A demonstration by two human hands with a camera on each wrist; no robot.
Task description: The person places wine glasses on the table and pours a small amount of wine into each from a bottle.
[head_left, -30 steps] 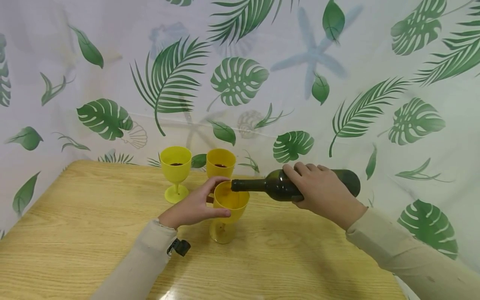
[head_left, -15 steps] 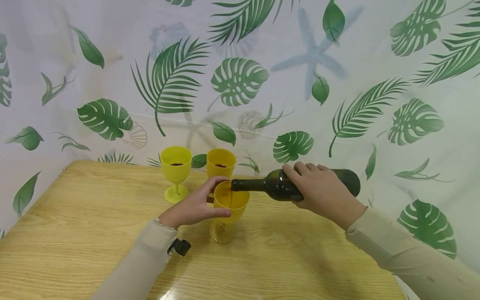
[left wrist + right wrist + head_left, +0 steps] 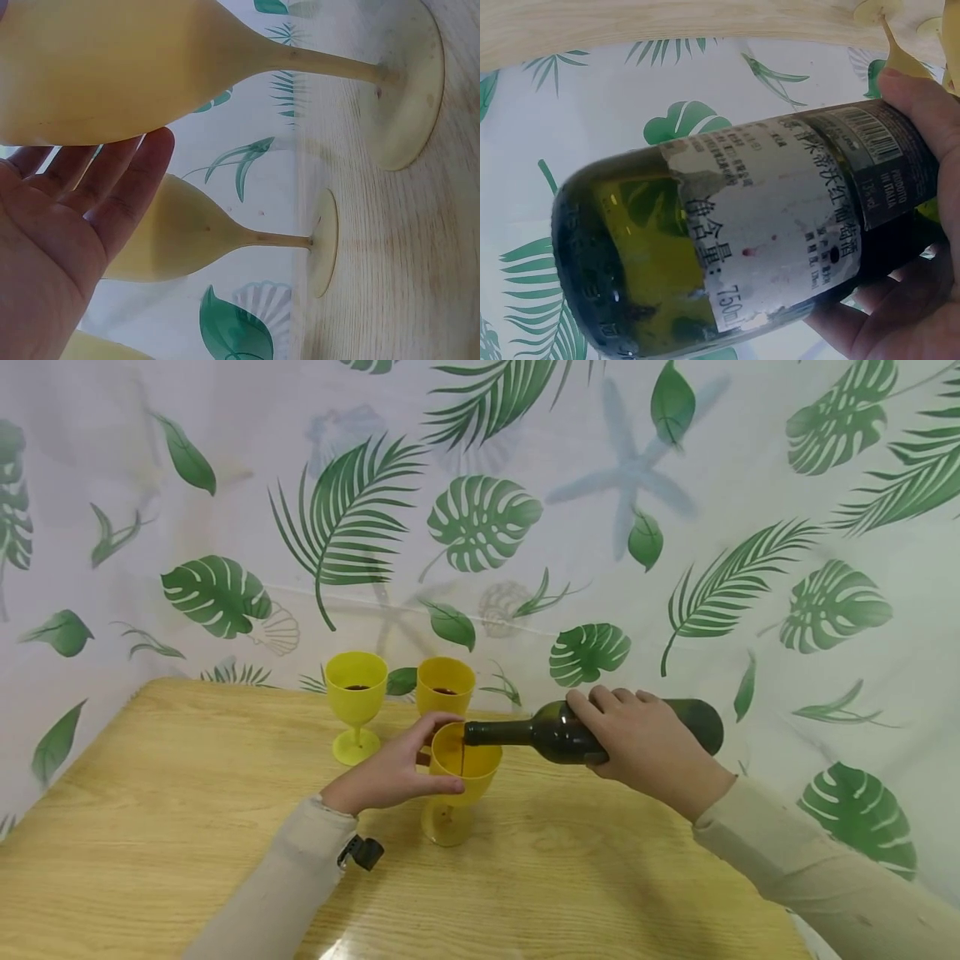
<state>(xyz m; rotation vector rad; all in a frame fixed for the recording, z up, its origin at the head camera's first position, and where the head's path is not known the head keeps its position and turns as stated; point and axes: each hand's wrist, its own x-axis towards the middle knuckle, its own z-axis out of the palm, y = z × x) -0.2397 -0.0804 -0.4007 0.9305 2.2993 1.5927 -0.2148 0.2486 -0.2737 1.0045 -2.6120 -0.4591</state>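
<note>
My right hand (image 3: 645, 747) grips a dark green wine bottle (image 3: 558, 731) around its body, holding it nearly level. The bottle's mouth lies over the rim of a yellow plastic goblet (image 3: 476, 787), and a thin dark stream (image 3: 462, 762) of wine falls inside the bowl. With thumb in front and fingers behind, my left hand (image 3: 386, 772) holds that goblet by its bowl; its foot stands on the table. In the left wrist view, fingertips (image 3: 156, 146) touch the bowl's side. A white printed label (image 3: 757, 217) shows on the bottle in the right wrist view.
Behind stand two more goblets, a bright yellow goblet (image 3: 356, 697) and an orange-yellow goblet (image 3: 446, 681), each with dark liquid inside. They rest on a wood-grain table (image 3: 187, 827). A leaf-patterned sheet (image 3: 510, 602) hangs along the table's back edge.
The wine stream looks darker and plainer than a second ago. Both hands, the bottle and the goblet keep their places; the head view has shifted slightly.
</note>
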